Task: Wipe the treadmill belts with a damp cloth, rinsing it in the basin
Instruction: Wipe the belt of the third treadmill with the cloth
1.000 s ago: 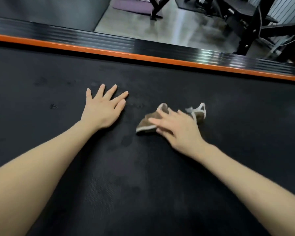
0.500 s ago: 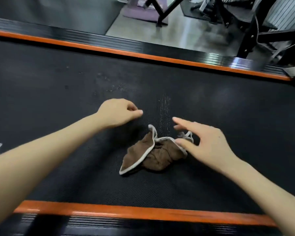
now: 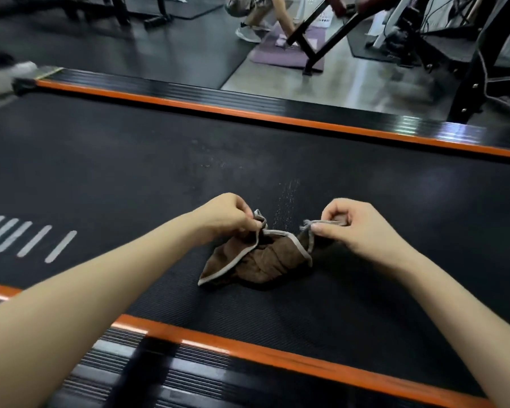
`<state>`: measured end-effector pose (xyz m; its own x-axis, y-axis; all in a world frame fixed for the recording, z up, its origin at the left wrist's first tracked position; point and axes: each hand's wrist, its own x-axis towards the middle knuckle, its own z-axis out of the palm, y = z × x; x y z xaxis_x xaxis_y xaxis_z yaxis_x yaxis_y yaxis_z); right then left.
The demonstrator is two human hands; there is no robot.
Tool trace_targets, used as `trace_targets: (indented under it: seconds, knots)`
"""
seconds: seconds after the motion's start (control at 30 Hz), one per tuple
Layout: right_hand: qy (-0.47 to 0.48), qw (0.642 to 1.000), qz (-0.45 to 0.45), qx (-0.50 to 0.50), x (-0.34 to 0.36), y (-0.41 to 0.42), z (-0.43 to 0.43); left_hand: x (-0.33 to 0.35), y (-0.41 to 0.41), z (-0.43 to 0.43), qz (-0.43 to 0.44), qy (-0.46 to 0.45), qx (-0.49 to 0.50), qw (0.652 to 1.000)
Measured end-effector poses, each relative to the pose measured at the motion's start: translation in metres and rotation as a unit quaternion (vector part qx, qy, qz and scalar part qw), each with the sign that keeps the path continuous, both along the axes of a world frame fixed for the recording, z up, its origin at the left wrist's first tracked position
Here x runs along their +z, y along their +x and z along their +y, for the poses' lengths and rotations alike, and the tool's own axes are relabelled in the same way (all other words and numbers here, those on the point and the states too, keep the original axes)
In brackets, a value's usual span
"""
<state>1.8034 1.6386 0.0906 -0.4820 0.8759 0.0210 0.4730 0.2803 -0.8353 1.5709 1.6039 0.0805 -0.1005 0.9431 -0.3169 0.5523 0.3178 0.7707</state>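
A crumpled brown cloth (image 3: pixel 259 259) with a pale grey hem lies on the black treadmill belt (image 3: pixel 130 172), near its front edge. My left hand (image 3: pixel 224 216) pinches the hem at the cloth's left top corner. My right hand (image 3: pixel 357 225) pinches the hem at the right top corner. Both corners are lifted slightly while the rest of the cloth sags on the belt between my hands. No basin is in view.
Orange strips (image 3: pixel 277 357) and ribbed black side rails (image 3: pixel 189 95) border the belt front and back. White stripes (image 3: pixel 27 240) mark the belt at left. Beyond lie a purple mat (image 3: pixel 277 57), black gym frames (image 3: pixel 321 33) and a crouching person (image 3: pixel 256 13).
A second ago my left hand lay flat on the belt and my right pressed the cloth. Both hands then closed in and now pinch the cloth's top corners. The view tilted back.
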Motion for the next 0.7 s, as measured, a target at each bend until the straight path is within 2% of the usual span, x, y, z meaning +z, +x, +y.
trace_targets:
  seconds: [0.17, 0.27, 0.37, 0.43, 0.53, 0.6, 0.7]
  knots:
    - [0.108, 0.994, -0.02, 0.002, 0.022, -0.007, 0.011, 0.016, 0.003, 0.008, 0.046, 0.024, 0.044, 0.998]
    - [0.162, 0.986, -0.021, -0.034, 0.037, -0.019, 0.029, 0.043, -0.018, 0.024, 0.057, 0.077, 0.069, 0.993]
    - [0.211, 0.973, 0.038, -0.087, 0.063, -0.028, 0.043, 0.083, -0.046, 0.035, -0.013, 0.155, 0.124, 0.98]
    - [0.229, 0.965, 0.076, -0.102, 0.077, -0.026, 0.041, 0.103, -0.061, 0.034, -0.065, 0.194, 0.119, 0.972]
    - [0.228, 0.969, 0.061, -0.066, 0.081, -0.011, 0.022, 0.111, -0.078, 0.02, -0.11, 0.204, 0.014, 0.973]
    - [0.164, 0.985, 0.052, -0.012, 0.077, 0.002, 0.007, 0.109, -0.09, 0.004, -0.103, 0.18, -0.073, 0.976]
    - [0.034, 0.997, 0.02, 0.068, 0.074, 0.025, -0.011, 0.109, -0.105, -0.021, -0.052, 0.058, -0.198, 0.977]
